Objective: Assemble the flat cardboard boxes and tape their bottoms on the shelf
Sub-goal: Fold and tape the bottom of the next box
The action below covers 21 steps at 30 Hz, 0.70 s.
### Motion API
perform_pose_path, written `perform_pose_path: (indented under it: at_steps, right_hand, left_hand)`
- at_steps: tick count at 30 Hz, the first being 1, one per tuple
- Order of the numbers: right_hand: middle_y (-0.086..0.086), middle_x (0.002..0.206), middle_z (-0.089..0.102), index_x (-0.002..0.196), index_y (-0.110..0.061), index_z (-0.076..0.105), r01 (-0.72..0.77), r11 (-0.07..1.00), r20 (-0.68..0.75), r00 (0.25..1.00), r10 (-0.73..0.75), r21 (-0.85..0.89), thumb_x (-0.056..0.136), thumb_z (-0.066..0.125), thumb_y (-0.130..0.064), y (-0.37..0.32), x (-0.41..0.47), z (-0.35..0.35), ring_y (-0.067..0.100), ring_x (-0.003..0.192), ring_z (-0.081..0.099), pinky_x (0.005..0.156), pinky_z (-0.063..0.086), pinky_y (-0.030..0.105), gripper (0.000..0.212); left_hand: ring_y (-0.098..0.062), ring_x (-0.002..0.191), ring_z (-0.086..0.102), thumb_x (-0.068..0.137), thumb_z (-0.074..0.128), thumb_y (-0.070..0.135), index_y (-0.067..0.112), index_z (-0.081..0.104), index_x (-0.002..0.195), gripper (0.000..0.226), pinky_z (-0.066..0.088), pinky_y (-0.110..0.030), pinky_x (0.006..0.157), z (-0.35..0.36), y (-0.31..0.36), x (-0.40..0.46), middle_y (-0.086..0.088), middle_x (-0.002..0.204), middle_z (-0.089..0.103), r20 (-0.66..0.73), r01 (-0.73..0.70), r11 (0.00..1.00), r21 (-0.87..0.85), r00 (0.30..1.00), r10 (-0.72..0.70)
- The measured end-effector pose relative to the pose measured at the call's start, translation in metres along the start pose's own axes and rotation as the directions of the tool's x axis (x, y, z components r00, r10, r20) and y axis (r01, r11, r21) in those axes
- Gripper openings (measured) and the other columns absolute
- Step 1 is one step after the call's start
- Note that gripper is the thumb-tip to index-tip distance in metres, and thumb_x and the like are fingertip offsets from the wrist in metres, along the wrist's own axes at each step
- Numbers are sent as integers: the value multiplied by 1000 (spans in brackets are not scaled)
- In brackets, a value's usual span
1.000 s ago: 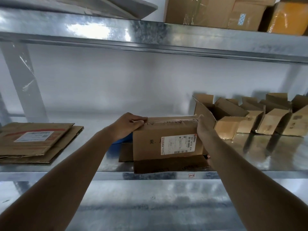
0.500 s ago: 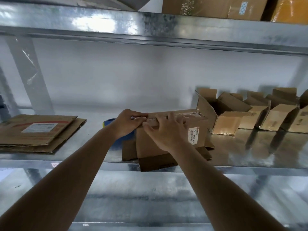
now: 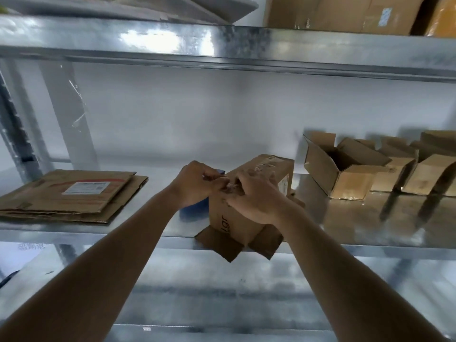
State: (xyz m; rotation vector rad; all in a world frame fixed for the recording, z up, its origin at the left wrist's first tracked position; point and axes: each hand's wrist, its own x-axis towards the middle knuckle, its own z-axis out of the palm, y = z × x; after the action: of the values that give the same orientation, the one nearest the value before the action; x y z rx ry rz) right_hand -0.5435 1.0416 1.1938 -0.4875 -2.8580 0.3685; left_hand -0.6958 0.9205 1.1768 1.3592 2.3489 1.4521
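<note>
Box (image 3: pixel 246 193) now turned, blue object (image 3: pixel 195 206) behind half-hidden.

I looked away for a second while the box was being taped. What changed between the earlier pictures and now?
The box has turned, its label now facing right. The right hand left the box's right end and now lies over its near top edge beside the left hand. The flat cardboard stack and open boxes stayed put.

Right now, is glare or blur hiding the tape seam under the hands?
Head view: bright glare on the upper shelf beam, none on the box; motion blur smears the left hand and right hand where fingers meet; wide-angle bends the shelf edges.
</note>
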Motion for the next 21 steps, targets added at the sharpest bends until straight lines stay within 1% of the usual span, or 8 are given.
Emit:
perform_pose_path:
  at_steps: [2,4,8,11,14,17,19,21]
  right_hand:
    - [9,140,54,137,-18,49,-39,997,-10,999,38,-63,95,56,-40,-10,-4,-6,35,139,41,120,28,57,47]
    - [8,135,55,140,-18,44,-63,981,-40,998,56,-184,92,58,-27,-20,-8,-5,35,130,49,113,39,54,51]
    - [5,154,42,160,-34,27,-70,958,-65,996,54,-278,96,61,-19,-21,-9,0,37,137,48,106,49,50,74]
    - [-5,139,55,145,-40,49,-93,974,-115,991,70,-205,90,66,-10,-15,-13,-3,25,120,59,90,55,40,66]
    - [-11,126,58,123,-39,55,-144,967,-152,982,113,-210,87,66,-7,-13,-20,-3,20,115,56,92,54,51,49]
    - [-5,139,54,128,-35,50,-223,945,-171,968,185,-240,90,62,-34,-18,-27,1,26,129,51,103,47,61,41]
    - [2,153,43,140,-31,39,-316,896,-161,947,278,-313,86,53,-67,-24,-26,9,39,144,40,111,35,68,67]
    - [4,156,42,144,-28,35,-384,845,-224,921,320,-372,79,49,-88,-27,-21,17,44,145,39,111,34,65,89]
  left_hand:
    - [-24,72,74,96,72,20,9,83,90,17,63,-45,78,-3,-1,2,-4,76,75,90,-21,999,-26,996,23]
    - [-27,73,75,96,71,16,8,83,98,14,64,-41,77,-3,0,4,-10,81,77,192,-50,996,-77,979,64]
    - [-35,92,75,101,64,9,4,77,114,19,62,-45,90,-7,-11,9,-17,99,78,322,74,938,-340,946,42]
    - [-29,105,74,100,65,6,8,77,117,21,59,-46,98,-3,-21,12,-12,112,77,354,92,909,-407,933,64]
    - [-26,108,74,99,65,0,8,73,125,29,59,-45,98,8,-24,10,-12,114,77,326,73,884,-461,941,92]
    - [-27,106,75,98,63,-3,4,72,124,27,60,-46,97,15,-28,9,-11,111,78,335,90,867,-490,938,92]
    - [-27,102,76,96,63,-8,1,75,113,23,62,-40,93,18,-30,9,-11,108,79,358,88,866,-492,927,109]
    - [-21,97,77,93,63,-12,9,78,103,27,63,-30,85,23,-31,13,-10,106,79,358,80,900,-428,930,88]
